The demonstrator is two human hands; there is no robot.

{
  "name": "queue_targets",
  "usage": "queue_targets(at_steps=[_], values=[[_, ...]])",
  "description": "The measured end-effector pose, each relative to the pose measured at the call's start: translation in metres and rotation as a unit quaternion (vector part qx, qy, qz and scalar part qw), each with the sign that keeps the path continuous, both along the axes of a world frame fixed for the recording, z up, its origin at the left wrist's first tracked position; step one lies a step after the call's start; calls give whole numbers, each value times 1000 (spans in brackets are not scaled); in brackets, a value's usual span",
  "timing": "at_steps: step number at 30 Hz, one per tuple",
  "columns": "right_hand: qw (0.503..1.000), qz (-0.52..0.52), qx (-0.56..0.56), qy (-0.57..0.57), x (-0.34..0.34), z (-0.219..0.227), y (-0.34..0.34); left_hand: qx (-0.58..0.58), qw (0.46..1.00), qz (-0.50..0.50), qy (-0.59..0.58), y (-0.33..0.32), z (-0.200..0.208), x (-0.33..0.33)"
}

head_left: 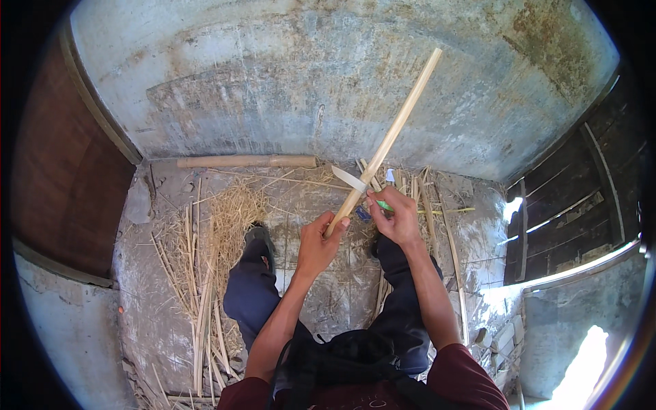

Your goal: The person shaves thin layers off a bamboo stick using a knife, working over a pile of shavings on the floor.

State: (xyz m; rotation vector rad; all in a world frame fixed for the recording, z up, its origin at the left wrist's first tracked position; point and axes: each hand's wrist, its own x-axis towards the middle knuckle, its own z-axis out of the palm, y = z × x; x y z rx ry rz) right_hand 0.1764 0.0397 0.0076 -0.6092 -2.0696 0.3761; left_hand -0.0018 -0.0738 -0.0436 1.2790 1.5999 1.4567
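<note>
A long pale bamboo strip [403, 116] slants up and to the right in front of me. Its lower end is gripped in my left hand [320, 244], fingers closed round it. My right hand [398, 217] is closed on a knife [347, 178]; a bit of its green handle shows by the fingers. The blade lies across the strip a little above my left hand, its tip out to the left. Whether the edge has bitten into the bamboo cannot be made out.
A bamboo pole [247, 162] lies along the foot of the stained wall [273, 96]. Pale shavings [236, 212] and long split strips [202, 321] cover the floor left of my legs, with more strips to the right. A brown door [75, 164] stands at left, dark slatted boards [574, 198] at right.
</note>
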Motion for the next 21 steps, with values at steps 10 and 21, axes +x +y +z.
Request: queue_targets(at_steps=[10, 21], values=[[999, -14, 29, -7, 10, -5, 8, -22, 998, -32, -41, 2, -8, 2], [942, -308, 74, 112, 63, 9, 56, -42, 986, -127, -103, -10, -15, -1]])
